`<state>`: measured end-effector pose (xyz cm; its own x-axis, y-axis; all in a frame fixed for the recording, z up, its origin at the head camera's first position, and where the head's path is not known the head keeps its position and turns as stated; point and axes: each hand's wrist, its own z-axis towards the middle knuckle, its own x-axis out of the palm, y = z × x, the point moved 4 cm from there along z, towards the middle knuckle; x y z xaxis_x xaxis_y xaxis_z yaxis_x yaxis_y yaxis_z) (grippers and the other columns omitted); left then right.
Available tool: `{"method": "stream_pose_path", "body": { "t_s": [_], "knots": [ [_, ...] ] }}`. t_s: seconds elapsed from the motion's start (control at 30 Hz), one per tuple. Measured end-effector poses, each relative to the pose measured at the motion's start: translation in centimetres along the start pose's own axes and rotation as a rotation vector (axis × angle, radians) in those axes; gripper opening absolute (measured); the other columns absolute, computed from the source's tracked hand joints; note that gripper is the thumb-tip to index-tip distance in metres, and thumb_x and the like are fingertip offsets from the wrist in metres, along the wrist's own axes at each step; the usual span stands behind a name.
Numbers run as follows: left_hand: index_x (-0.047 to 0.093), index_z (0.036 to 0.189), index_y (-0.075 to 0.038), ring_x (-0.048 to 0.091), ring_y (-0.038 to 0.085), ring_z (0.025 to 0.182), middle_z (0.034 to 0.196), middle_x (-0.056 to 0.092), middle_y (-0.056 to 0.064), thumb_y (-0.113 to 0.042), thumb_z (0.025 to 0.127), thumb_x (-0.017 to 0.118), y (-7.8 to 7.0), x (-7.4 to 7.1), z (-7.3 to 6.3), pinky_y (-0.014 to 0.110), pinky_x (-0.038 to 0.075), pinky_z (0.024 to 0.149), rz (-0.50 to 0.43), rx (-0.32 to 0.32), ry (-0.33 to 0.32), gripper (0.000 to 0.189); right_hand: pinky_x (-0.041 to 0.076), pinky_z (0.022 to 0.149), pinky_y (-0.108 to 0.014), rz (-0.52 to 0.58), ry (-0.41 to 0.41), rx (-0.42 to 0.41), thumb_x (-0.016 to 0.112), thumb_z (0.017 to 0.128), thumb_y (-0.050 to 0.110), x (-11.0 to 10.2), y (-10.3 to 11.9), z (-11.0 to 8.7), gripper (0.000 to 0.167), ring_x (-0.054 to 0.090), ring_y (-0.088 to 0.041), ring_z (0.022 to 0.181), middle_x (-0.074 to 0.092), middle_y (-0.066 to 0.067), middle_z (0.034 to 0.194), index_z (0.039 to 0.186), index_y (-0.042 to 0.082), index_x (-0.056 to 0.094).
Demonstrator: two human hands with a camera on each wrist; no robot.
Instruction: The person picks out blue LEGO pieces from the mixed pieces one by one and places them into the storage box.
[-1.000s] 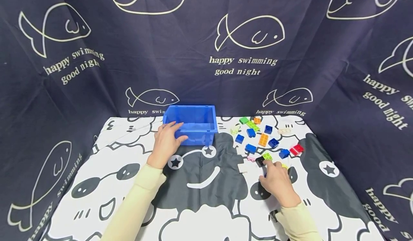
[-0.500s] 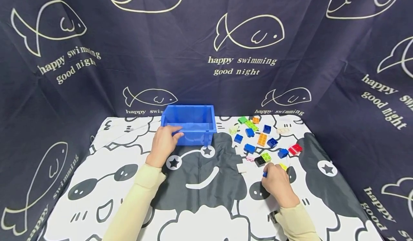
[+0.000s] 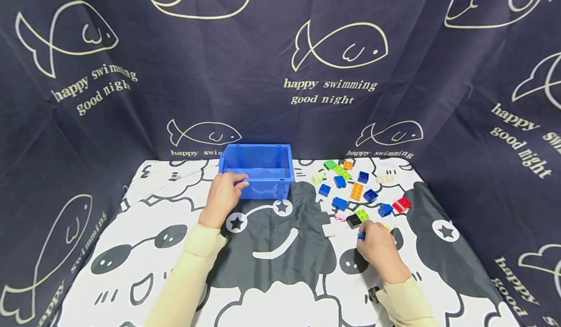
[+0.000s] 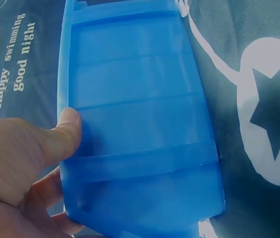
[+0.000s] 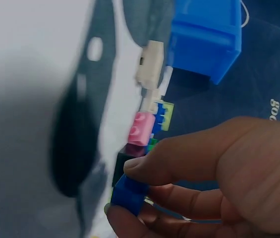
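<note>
A blue plastic bin (image 3: 268, 189) stands at the back of the table. My left hand (image 3: 222, 194) grips its front left rim; in the left wrist view the thumb (image 4: 69, 131) presses one side of the wall and the fingers pass behind it. At the near edge of the scattered bricks, my right hand (image 3: 379, 247) pinches a blue toy brick (image 5: 130, 194) between thumb and fingers. The hand covers most of that brick in the head view. Just beyond are a black brick (image 3: 354, 221), a lime green brick (image 3: 362, 214) and a pink brick (image 5: 142, 128).
Several loose bricks lie right of the bin, among them an orange one (image 3: 356, 191), a red one (image 3: 402, 204) and blue ones (image 3: 339, 203). A white brick (image 3: 328, 230) sits left of them. Dark fish-print curtain (image 3: 263, 74) hangs close behind the bin.
My right hand has lifted the blue brick slightly and drawn back from the black and lime green bricks, leaving them more visible. The left hand has shifted a little on the bin's rim.
</note>
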<state>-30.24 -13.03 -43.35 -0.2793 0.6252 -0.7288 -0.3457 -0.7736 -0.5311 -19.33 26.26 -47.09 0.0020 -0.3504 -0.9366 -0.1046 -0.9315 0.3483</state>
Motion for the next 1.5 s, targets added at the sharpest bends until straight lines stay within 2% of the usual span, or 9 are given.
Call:
{"method": "stream_pose_path", "body": {
  "t_s": [0.17,0.4,0.57,0.7,0.97,1.2,1.5],
  "knots": [
    [0.082,0.112,-0.010,0.068,0.045,0.100,0.108,0.079,0.012,-0.016,0.089,0.081,0.2,0.2,-0.1,0.054,0.052,0.090,0.001,-0.011,0.011,0.024,0.048,0.073,-0.057,0.000,-0.044,-0.048,0.069,0.078,0.003,-1.4,1.0,0.5,0.019,0.058,-0.032,0.079,0.062,-0.017,0.087,0.096,-0.003,0.065],
    [0.081,0.113,-0.010,0.068,0.044,0.102,0.109,0.078,0.012,-0.017,0.089,0.081,0.4,0.4,-0.1,0.053,0.052,0.092,-0.011,-0.023,0.011,0.026,0.050,0.073,-0.056,-0.002,-0.121,-0.153,0.071,0.079,0.003,-3.8,3.8,2.0,0.022,0.060,-0.036,0.081,0.064,-0.020,0.090,0.099,-0.004,0.066],
    [0.081,0.113,-0.011,0.068,0.044,0.102,0.109,0.078,0.012,-0.018,0.089,0.081,0.5,0.3,0.0,0.053,0.052,0.091,-0.017,-0.021,0.007,0.026,0.051,0.078,-0.060,0.008,-0.196,-0.209,0.069,0.079,0.003,-5.2,6.1,3.3,0.023,0.064,-0.044,0.090,0.066,-0.024,0.094,0.100,-0.004,0.067],
    [0.081,0.113,-0.010,0.067,0.044,0.102,0.109,0.078,0.013,-0.017,0.089,0.081,0.4,0.3,0.1,0.052,0.051,0.091,-0.023,-0.015,0.011,0.025,0.051,0.081,-0.063,0.031,-0.222,-0.243,0.069,0.079,0.004,-5.2,7.8,4.4,0.024,0.065,-0.046,0.098,0.069,-0.025,0.100,0.102,-0.004,0.068],
    [0.081,0.112,-0.009,0.067,0.044,0.101,0.108,0.078,0.013,-0.015,0.088,0.082,0.2,0.4,-0.1,0.053,0.051,0.091,-0.027,-0.021,-0.004,0.025,0.051,0.085,-0.058,0.102,-0.272,-0.299,0.070,0.081,0.006,-5.2,11.0,6.1,0.023,0.066,-0.044,0.099,0.070,-0.023,0.100,0.103,-0.002,0.070],
    [0.082,0.111,-0.009,0.068,0.044,0.100,0.106,0.078,0.014,-0.014,0.087,0.082,0.3,0.4,-0.3,0.052,0.051,0.090,-0.026,-0.018,-0.005,0.025,0.051,0.081,-0.053,0.175,-0.312,-0.346,0.070,0.083,0.007,-5.7,14.0,7.8,0.023,0.064,-0.039,0.088,0.068,-0.020,0.092,0.104,-0.002,0.070],
    [0.082,0.111,-0.008,0.067,0.044,0.099,0.106,0.078,0.014,-0.014,0.087,0.083,0.2,0.5,-0.1,0.052,0.051,0.089,-0.019,-0.015,-0.017,0.026,0.054,0.086,-0.048,0.246,-0.268,-0.334,0.072,0.087,0.009,-5.6,18.0,10.0,0.025,0.061,-0.034,0.091,0.067,-0.018,0.099,0.109,0.000,0.069]
  ]
}}
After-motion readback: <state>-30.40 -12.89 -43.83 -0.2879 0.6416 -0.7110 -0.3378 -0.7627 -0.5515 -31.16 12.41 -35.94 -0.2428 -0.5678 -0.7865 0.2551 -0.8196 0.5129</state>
